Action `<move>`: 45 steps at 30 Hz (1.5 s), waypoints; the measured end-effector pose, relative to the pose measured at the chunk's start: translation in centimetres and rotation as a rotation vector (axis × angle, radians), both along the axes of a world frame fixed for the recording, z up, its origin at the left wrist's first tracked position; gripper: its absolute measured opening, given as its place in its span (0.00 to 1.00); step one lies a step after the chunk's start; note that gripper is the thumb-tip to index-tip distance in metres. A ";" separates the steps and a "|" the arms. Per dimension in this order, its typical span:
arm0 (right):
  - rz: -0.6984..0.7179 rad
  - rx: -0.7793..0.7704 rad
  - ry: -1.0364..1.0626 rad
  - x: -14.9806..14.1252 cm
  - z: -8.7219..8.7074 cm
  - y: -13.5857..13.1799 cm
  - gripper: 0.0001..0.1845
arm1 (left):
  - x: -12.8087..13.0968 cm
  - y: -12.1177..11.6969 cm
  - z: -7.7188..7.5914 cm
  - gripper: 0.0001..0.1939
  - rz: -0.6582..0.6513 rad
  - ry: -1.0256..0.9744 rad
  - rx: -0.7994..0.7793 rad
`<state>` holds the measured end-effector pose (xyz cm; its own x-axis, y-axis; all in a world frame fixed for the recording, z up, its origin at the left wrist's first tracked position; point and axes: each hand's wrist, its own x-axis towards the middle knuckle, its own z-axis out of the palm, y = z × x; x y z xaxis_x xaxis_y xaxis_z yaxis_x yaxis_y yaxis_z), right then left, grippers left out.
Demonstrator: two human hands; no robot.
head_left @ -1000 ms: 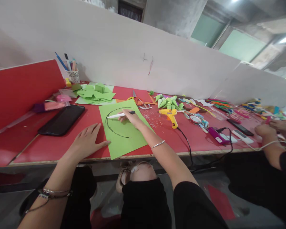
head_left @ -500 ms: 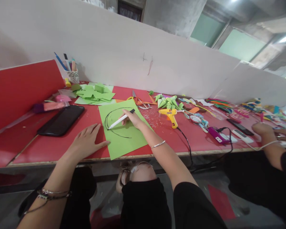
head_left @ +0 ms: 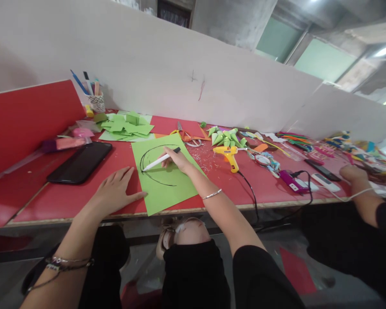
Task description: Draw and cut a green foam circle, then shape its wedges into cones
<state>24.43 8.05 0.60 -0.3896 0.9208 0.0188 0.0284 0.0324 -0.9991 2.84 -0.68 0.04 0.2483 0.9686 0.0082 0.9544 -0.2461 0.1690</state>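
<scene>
A sheet of green paper point(head_left: 176, 195) lies at the front of the red table, with a curved black outline drawn on it, open toward the right. My right hand point(head_left: 176, 159) grips a white marker point(head_left: 156, 162) with a black end. The marker's tip touches the left side of the outline. Flat on the table at the paper's left edge rests my left hand point(head_left: 117, 191), its fingers spread and its thumb at the sheet's border. A black phone point(head_left: 80, 163) lies to the left of that hand.
Right of the paper are a yellow glue gun point(head_left: 227, 156) with a cord, green paper cones point(head_left: 227, 137) and scissors point(head_left: 188, 137). Cut green pieces point(head_left: 127, 125) and a pen cup point(head_left: 97, 102) stand behind. At far right, another person's hand point(head_left: 354, 174) is by a purple power strip point(head_left: 292, 182).
The marker tip has moved slightly along the left of the outline, where the line looks thicker. My left hand stays in place. The view has shifted a little.
</scene>
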 end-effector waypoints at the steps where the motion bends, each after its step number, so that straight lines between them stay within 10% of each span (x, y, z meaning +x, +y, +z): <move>1: -0.008 -0.017 -0.014 0.0 0.1 -0.1 0.25 | 0.0 0.0 -0.1 0.47 -0.004 -0.004 0.007; 45: -0.030 0.031 0.259 0.8 -0.8 1.2 0.25 | -0.2 0.1 -0.1 0.48 -0.005 0.017 -0.017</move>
